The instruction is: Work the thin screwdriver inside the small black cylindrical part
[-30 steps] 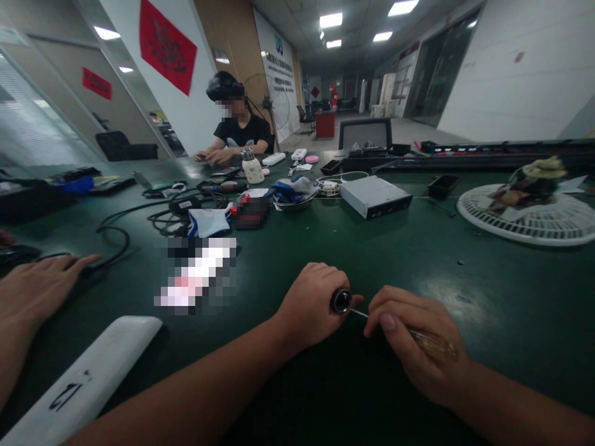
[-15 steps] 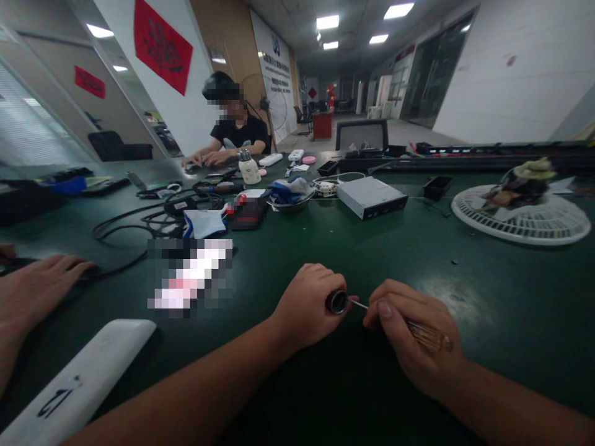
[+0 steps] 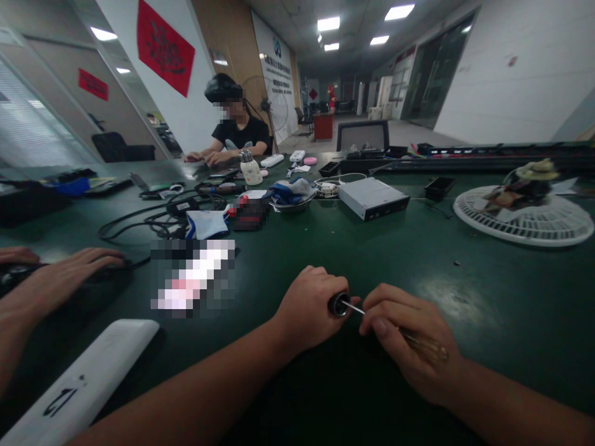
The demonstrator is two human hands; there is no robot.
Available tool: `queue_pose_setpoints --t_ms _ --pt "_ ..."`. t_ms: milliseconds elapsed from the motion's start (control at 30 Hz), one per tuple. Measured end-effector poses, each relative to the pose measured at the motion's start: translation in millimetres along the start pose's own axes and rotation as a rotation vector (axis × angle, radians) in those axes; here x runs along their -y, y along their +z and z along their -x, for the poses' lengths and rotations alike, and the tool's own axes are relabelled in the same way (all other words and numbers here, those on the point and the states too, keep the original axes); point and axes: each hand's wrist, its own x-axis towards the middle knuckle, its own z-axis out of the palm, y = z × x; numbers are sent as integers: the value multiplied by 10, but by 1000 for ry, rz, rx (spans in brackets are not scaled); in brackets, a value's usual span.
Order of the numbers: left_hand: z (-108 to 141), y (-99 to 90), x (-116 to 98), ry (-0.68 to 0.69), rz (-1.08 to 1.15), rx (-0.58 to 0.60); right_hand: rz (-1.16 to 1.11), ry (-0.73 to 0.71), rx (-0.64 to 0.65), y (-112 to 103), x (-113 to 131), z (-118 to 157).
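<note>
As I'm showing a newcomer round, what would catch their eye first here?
Front and centre, the left hand grips a black round object while the right hand holds a clear-handled screwdriver to it. To the right lies a white fan grille; a red banner hangs high on the left wall.

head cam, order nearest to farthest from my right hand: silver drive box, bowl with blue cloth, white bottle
From the right hand:
1. Silver drive box, straight ahead on the table
2. Bowl with blue cloth, left of the box
3. White bottle, farther back left
</note>
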Motion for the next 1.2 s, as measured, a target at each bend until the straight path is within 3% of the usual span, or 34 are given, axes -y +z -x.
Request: queue_pose_setpoints --t_ms 100,233,467,733,1067,1200 --pt "11 15 5 -15 -14 -5 -33 -10 30 5 -2 6" --pt "23 26 6 -44 -10 15 34 52 -72 5 3 24" --pt "20 10 -4 -51 -30 28 -57 -11 60 0 -16 6" --pt "13 9 -8 -66 -55 59 74 63 -52 3 0 13" --pt "21 24 -9 -132 -38 42 -23 20 73 6 -23 16" --pt "24 20 -16 -143 -44 60 27 83 41 8 -2 18"
